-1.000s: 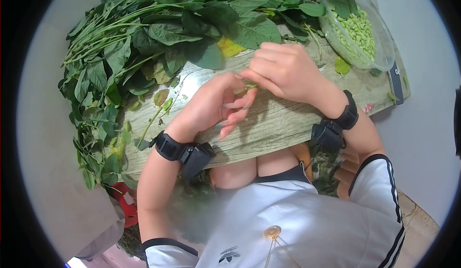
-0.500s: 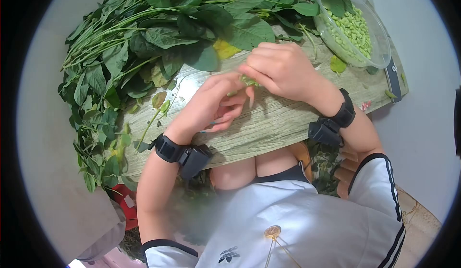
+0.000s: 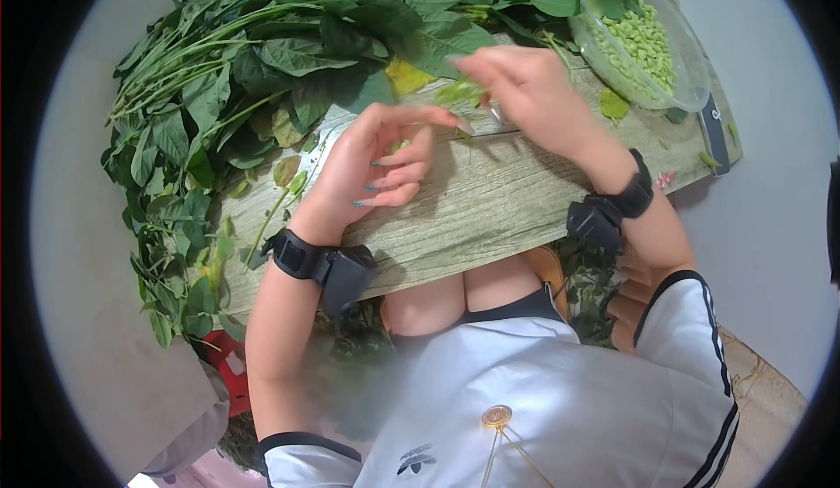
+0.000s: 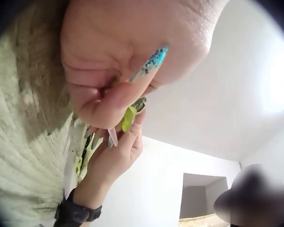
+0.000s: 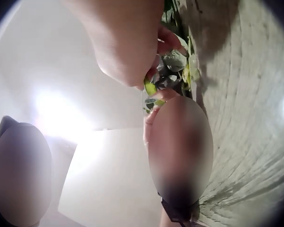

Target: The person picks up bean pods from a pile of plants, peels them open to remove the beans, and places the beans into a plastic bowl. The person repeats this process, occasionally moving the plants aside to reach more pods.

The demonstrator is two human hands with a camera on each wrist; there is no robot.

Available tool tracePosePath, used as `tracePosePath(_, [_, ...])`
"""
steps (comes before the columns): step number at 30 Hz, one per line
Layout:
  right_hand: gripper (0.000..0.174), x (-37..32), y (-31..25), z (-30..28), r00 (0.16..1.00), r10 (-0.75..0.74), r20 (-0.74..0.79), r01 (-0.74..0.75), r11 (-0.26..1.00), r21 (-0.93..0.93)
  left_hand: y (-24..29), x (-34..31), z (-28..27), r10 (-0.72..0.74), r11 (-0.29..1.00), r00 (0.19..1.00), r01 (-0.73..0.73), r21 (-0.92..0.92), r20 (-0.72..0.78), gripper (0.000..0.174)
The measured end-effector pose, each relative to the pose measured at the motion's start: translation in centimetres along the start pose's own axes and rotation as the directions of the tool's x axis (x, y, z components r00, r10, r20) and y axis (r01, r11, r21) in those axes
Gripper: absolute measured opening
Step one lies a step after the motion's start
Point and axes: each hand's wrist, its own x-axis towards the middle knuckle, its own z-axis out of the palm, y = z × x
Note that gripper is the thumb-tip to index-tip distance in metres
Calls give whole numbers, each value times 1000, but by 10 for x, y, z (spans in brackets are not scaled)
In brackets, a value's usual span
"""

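In the head view my right hand (image 3: pixel 538 94) pinches a green soybean pod (image 3: pixel 457 94) between thumb and fingertips, above the table. The same pod (image 4: pixel 128 118) shows bright green in the left wrist view, behind my left hand. My left hand (image 3: pixel 381 160) is palm-up to its left, index finger stretched toward the right hand and the other fingers curled in. Within those curled fingers is a small pale green soybean (image 3: pixel 399 146), mostly hidden. A clear plastic bowl (image 3: pixel 705 73) at the back right contains many shelled green soybeans (image 3: pixel 643 46).
Leafy soybean stalks (image 3: pixel 210 94) heap along the back and left of the wood-grain table (image 3: pixel 499 199). A yellow leaf (image 3: pixel 407 77) lies behind my hands, another leaf (image 3: pixel 613 103) near the bowl. A dark-handled tool (image 3: pixel 716 138) lies at the right edge.
My hands were together at the pod and have come apart. The right hand has lifted back and away with the pod; the left has drawn left, its palm turned up.
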Motion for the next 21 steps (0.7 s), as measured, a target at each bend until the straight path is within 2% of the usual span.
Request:
tracePosePath(1, [29,-5,-7,-8,980,190,-55,-177,965,192,3,-1,-3,17,1000,1000,-17,13,0,45])
tracePosePath(2, [32,-27,-5,-28,969,248,-21,-177,746,642,5,-1,-4,35,999,999,-35,23,-1,48])
tracePosePath(3, [36,-50,-5,-45,959,281,42,-140,337,931,6,-2,-5,37,999,999,-37,21,-2,48])
tracePosePath(4, [36,-55,-19,-52,959,280,47,-144,337,930,6,-1,-6,53,998,998,-53,19,-31,46])
tracePosePath(5, [41,-54,-38,-64,994,-60,-86,73,-183,980,5,-1,-6,69,998,996,-69,14,-60,45])
tracePosePath(6, [47,-55,-47,-73,891,-269,-367,89,-688,720,3,-1,-7,72,997,996,-71,8,-60,45])
tracePosePath(7, [47,-63,-40,-78,891,-270,-365,89,-686,723,2,1,-9,69,997,997,-70,-21,-35,44])
tracePosePath(9, [48,-89,-16,-81,977,-210,-20,-87,-489,868,0,4,-9,67,997,998,-67,-42,-6,43])
tracePosePath(10, [48,-96,-14,-65,996,83,38,4,-461,888,-3,5,-5,181,978,970,-160,132,-163,43])
tracePosePath(11, [50,-101,-14,-48,924,374,80,87,-408,909,-6,5,-2,310,924,906,-215,315,-290,43])
tracePosePath(12, [48,-90,-22,-34,806,576,136,184,-462,867,-5,4,3,299,925,912,-205,320,-281,43])
tracePosePath(13, [48,-67,-41,-30,666,694,273,102,-447,888,0,2,10,479,783,858,-324,531,-183,41])
tracePosePath(14, [48,-57,-49,-20,663,700,264,109,-440,892,6,-2,20,628,578,777,-427,695,-45,39])
tracePosePath(15, [46,-48,-55,-13,681,642,353,11,-491,871,10,-6,38,665,469,747,-444,763,26,35])
tracePosePath(16, [44,-42,-59,-10,690,575,440,-90,-535,840,7,1,43,668,467,743,-453,759,33,35])
tracePosePath(17, [44,-42,-57,-4,692,575,436,-93,-528,844,4,9,46,686,120,663,-511,851,301,31])
tracePosePath(18, [42,-45,-50,5,797,397,455,-106,-650,752,2,14,50,603,-243,577,-526,815,552,28])
tracePosePath(19, [40,-46,-46,11,876,204,437,-145,-753,642,2,15,58,607,-249,569,-527,812,555,28])
tracePosePath(21, [37,-41,-43,11,888,188,420,-180,-699,693,2,9,70,555,-557,568,-289,778,608,27])
